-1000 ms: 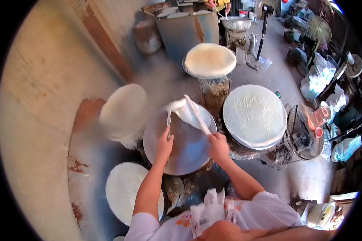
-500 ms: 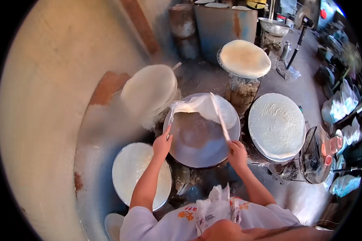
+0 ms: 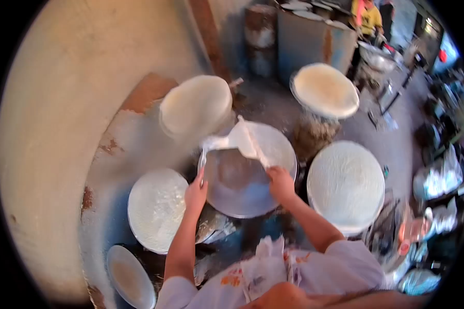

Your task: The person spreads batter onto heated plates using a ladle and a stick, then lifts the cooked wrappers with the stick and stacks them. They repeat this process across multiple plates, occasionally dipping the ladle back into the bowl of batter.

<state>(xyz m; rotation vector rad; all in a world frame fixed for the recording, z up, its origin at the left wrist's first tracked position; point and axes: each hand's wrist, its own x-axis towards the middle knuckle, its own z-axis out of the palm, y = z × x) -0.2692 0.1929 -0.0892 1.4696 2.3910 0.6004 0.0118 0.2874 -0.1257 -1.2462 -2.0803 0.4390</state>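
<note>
Clamping around a slim tool point(image 3: 202, 169), the left hand point(image 3: 194, 195) works opposite the right hand point(image 3: 281, 184), clamped on a stick point(image 3: 253, 141). Between them hangs a thin white sheet point(image 3: 243, 146), partly raised from the round metal pan point(image 3: 241, 202). The left pan point(image 3: 157, 210) carries a wet white layer; the right pan point(image 3: 345, 186), a wrinkled one. Beyond, a lightly browned round point(image 3: 325, 90) covers a raised pan. Farther back, the metal basin's point(image 3: 377, 57) contents are too blurred to tell.
</note>
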